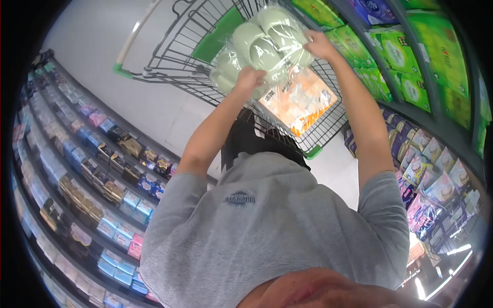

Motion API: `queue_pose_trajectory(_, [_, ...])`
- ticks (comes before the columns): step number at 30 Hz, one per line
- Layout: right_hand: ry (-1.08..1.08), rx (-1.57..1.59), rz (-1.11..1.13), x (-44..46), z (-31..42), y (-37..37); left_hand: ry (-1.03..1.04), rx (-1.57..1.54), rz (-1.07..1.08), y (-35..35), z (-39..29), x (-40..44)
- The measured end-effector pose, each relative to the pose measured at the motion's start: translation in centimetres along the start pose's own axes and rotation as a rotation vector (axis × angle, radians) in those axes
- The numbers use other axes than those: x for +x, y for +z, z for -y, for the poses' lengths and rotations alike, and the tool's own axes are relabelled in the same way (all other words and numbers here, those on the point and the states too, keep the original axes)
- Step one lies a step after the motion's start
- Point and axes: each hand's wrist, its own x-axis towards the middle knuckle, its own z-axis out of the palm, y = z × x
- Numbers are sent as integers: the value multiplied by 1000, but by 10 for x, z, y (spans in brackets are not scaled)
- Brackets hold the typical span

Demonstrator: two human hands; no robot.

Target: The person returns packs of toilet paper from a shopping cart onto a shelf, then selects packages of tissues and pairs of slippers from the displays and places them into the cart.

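My left hand (250, 79) is closed on the near edge of a clear plastic pack of pale green, rounded items (254, 46); they look like slippers, but the kind is not certain. At the pack's right side, my right hand (319, 45) grips the crinkled plastic. The pack is held over the basket of a wire shopping cart (179, 77). Below it in the cart lies an orange-and-white plastic-wrapped package (300, 97), partly covered by the pack. Some fingertips of both hands are hidden behind the plastic.
Shelves of small boxed and bagged goods (118, 169) curve along the left. On the right stand shelves with green tissue packs (400, 56) and colourful bags (436, 169). The cart's handle (134, 38) points to the upper left, above the pale floor (97, 56).
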Motion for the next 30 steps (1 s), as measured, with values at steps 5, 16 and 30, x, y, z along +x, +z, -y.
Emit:
queue_pose_trajectory(5, [-43,-258,17,36,35,1,-45,-42,42,5,0,41])
queue_pose_trajectory(16, [28,-734,-35,57,8,63,-164,-33,-64,13,34,110])
queue_pose_trajectory(30, [13,-395,-433,-92,20,104,-254,269,209,-2,9,96])
